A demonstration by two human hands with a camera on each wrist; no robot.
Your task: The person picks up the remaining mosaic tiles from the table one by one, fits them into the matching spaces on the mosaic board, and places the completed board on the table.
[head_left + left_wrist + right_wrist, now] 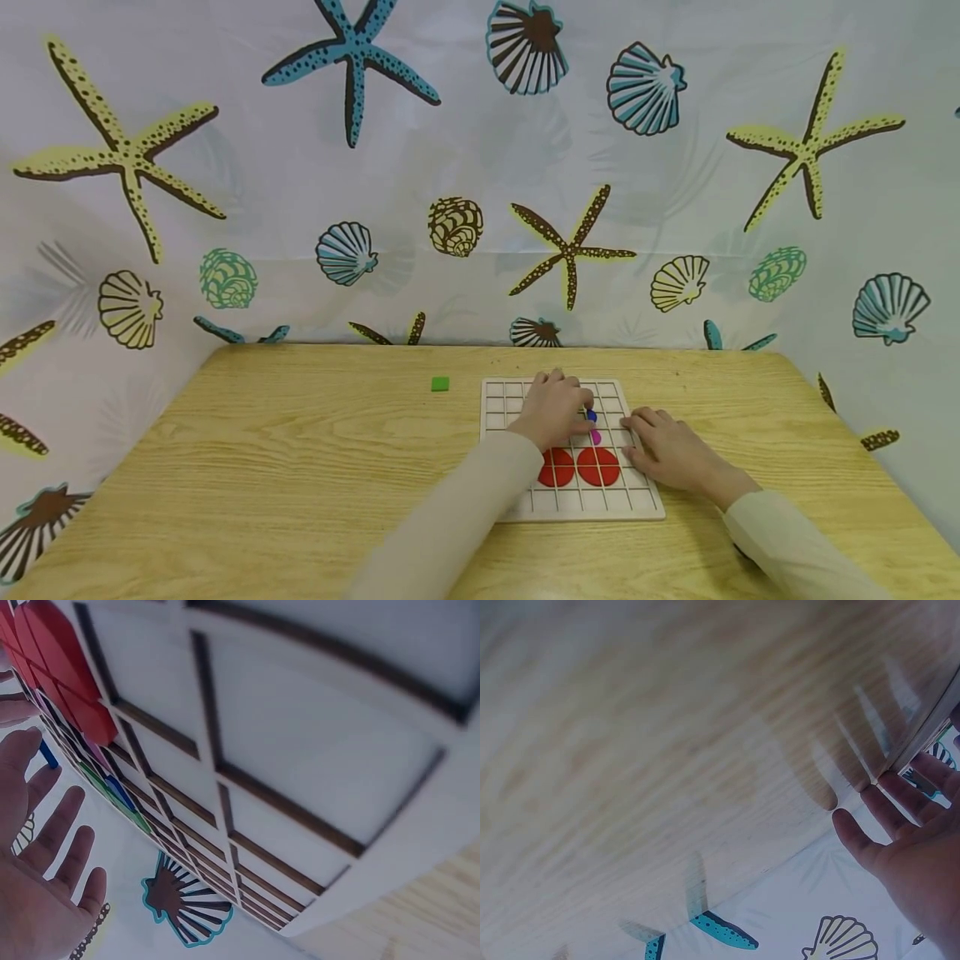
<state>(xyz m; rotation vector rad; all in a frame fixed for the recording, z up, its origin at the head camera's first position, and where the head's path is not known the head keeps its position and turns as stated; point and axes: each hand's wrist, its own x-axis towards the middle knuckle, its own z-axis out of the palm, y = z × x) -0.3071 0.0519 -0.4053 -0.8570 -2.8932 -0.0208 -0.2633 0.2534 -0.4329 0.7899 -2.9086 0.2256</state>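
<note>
While the blue piece sits pinched by the left hand between thumb and forefinger, its length spanning that grip, it hangs over the grid board just beyond the magenta piece; the right hand, fingers spread, touches the board's right side, farther off on the counter.

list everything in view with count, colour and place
table: one, light wood, foreground
shell-and-starfish backdrop: one, mostly white, behind and beside table
grid board: one, white, on table
green tile: one, green, on table, left of board
green piece: at least one, green, on board
red circles: two, red, on board
magenta pieces: count unclear, magenta, on board
blue pieces: two, blue, one held, one on board
sleeves: two, off-white, on arms
left hand: one, over board
right hand: one, at board's right edge
</note>
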